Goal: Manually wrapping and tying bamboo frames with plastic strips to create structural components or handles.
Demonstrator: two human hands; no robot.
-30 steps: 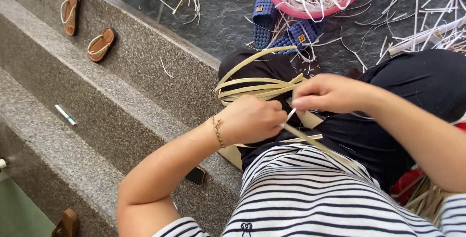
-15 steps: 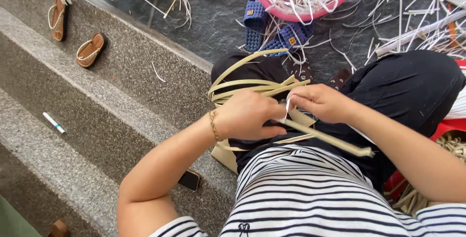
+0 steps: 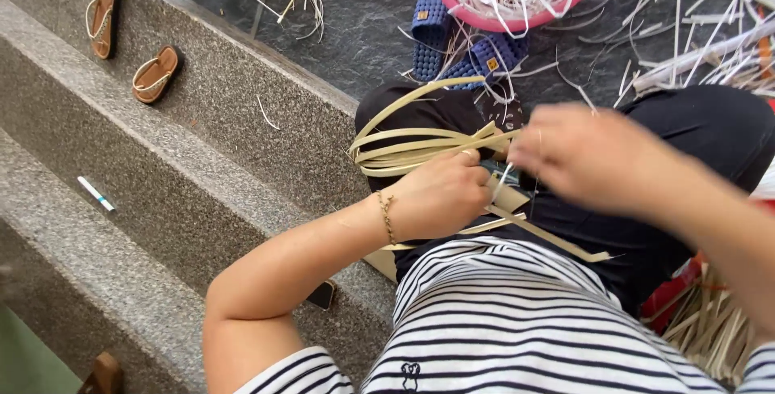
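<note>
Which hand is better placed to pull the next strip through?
Probably right. The right hand is blurred, above the lap, apparently gripping nothing; the left hand pins the strips against the lap.

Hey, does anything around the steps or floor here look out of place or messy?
Yes. Pale strips lie scattered across the dark floor instead of in the pink basin. A white pen-like stick lies loose on a step, and two brown sandals sit apart at different angles.

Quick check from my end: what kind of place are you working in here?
Probably an outdoor doorstep used as a home weaving spot. Granite steps with sandals left on them, a pink basin of pale strips, and loose strips strewn over the dark floor. The left hand grips bamboo strips.
</note>
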